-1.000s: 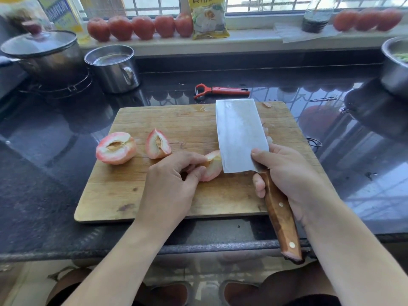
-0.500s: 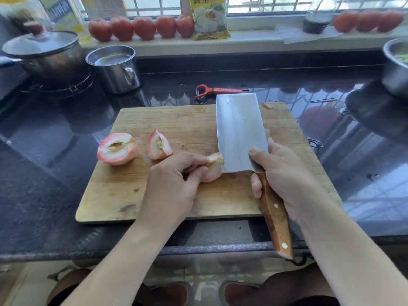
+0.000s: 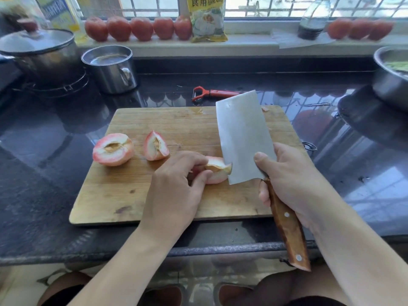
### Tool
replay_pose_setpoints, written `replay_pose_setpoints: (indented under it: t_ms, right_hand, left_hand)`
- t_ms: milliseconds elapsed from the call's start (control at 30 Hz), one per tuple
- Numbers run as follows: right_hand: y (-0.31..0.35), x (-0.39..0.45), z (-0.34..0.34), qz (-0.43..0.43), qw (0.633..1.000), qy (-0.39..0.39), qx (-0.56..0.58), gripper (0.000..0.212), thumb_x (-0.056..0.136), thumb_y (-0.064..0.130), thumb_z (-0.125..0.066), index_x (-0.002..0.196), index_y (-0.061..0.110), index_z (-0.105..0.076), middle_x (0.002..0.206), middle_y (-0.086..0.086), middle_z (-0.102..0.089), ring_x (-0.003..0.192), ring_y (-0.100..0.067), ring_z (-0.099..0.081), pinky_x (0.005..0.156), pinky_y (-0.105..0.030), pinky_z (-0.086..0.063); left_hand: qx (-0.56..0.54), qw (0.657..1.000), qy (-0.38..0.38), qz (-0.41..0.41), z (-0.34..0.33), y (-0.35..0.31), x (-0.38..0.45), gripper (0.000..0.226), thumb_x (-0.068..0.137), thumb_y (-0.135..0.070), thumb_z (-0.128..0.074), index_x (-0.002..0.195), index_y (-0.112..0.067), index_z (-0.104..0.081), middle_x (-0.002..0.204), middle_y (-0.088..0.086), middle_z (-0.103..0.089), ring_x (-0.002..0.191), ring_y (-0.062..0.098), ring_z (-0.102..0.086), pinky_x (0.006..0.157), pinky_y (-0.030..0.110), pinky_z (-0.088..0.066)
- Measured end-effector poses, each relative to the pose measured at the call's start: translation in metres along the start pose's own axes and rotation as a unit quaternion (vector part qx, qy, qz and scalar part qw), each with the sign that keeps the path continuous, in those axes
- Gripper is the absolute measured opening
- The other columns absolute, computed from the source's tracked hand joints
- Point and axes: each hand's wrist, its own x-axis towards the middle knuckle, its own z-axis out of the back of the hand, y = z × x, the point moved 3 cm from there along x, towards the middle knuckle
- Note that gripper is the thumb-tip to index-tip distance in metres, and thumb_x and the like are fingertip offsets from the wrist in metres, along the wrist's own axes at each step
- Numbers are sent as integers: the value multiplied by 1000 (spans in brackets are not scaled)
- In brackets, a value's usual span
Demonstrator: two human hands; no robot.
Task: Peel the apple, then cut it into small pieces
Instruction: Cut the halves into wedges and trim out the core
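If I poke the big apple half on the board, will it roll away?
Probably not far. The apple half seems to rest on its rounded side, cut face up, so it might rock or tip. Its peeled, moist-looking surface would likely feel slippery on the cutting board.

Three apple pieces on the cutting board (image 3: 123,195): a half (image 3: 113,149), a wedge (image 3: 155,145) and a held piece (image 3: 217,170). One cleaver (image 3: 244,138) above the board; one red peeler (image 3: 215,92) behind it. Eight red fruits behind the board on the sill: five (image 3: 141,28) at left, three (image 3: 359,29) at right.
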Motion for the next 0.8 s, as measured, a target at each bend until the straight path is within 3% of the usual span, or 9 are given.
replay_pose_setpoints:
  t_ms: [133,333,467,567,700,800]
  right_hand:
    - [-2,2,-2,-15,1000,-5,23,16,107,21,-44,112,20,-59,47,7,-62,36,-15,-50,40,-27,-42]
    - [-7,-4,-5,-6,1000,-6,21,16,107,22,-44,106,20,-60,50,-4,-62,41,-23,-50,44,-32,-44]
    - [-4,0,-6,2,1000,-1,5,15,106,25,-44,110,24,-59,64,-15,-70,47,-30,-54,45,-35,-47]
    - [-5,-9,-4,7,1000,-1,-17,17,107,25,-43,111,26,-60,60,-13,-69,42,-25,-55,44,-33,-46]
    - [-3,-7,-3,7,999,-16,-36,18,106,26,-43,112,28,-60,56,-11,-67,41,-23,-56,43,-31,-48]
    - [-1,-4,-1,-8,1000,8,-26,16,106,26,-44,110,28,-60,52,-15,-60,44,-26,-53,46,-33,-50]
  left_hand:
    - [-8,1000,5,16,3,1,2,17,82,-12,-84,97,-19,-77,99,-17,-70,99,-5,-63,87,10,-48]
    - [-20,1000,2,22,1,4,3,16,82,-10,-84,94,-19,-79,96,-16,-71,96,0,-66,86,15,-51]
    - [-35,999,2,23,2,5,4,18,81,-9,-85,94,-20,-79,96,-18,-72,96,0,-67,86,13,-49]
    - [-41,999,-7,29,1,5,5,18,80,-9,-85,93,-20,-80,96,-17,-73,96,0,-67,86,13,-49]
    - [-31,999,-14,-6,-1,3,1,17,81,-9,-85,94,-18,-81,98,-15,-71,98,1,-67,85,23,-57]
    - [-36,999,-15,-5,1,4,2,18,80,-6,-85,93,-18,-81,97,-14,-72,97,2,-68,86,19,-55]
